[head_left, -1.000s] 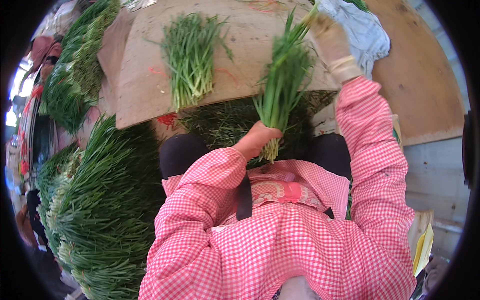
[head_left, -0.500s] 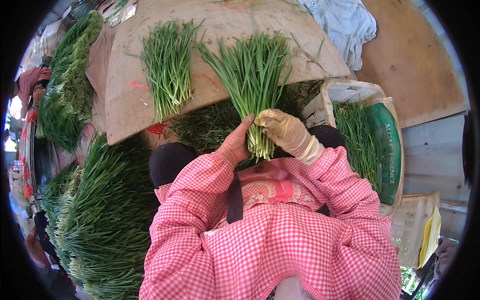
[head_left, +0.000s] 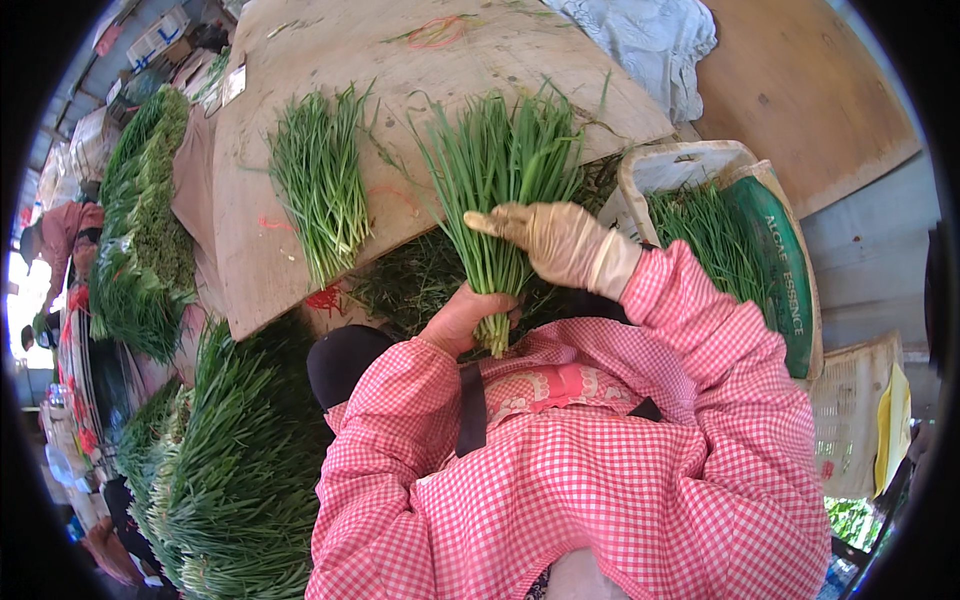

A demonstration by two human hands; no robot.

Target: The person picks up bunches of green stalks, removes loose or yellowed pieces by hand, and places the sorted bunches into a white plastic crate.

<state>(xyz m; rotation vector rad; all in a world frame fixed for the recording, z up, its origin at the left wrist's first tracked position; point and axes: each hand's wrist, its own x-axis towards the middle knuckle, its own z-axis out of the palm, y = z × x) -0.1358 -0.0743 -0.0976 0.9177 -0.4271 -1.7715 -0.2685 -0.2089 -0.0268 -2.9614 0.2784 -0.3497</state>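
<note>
A bunch of garlic chives stands in front of me, leaves pointing away and pale cut ends toward my lap. My bare left hand is wrapped round its lower stalks. Higher up, my right hand, in a pale, stained glove, lies across the front of the bunch. One of its fingers stretches left over the leaves; the other fingers are partly folded or hidden. Left of these, a second bunch of chives lies on the wooden board, its pale ends near the board's edge.
Large heaps of chives lie at my left, with another green pile farther back. At right stands a white crate holding chives and a green printed sack. A pale blue cloth covers the board's far right. Red ties lie on it.
My right hand has moved up from the base of the bunch to its middle, with a finger now stretched out. My left hand has shifted slightly nearer and now wraps the lower stalks.
</note>
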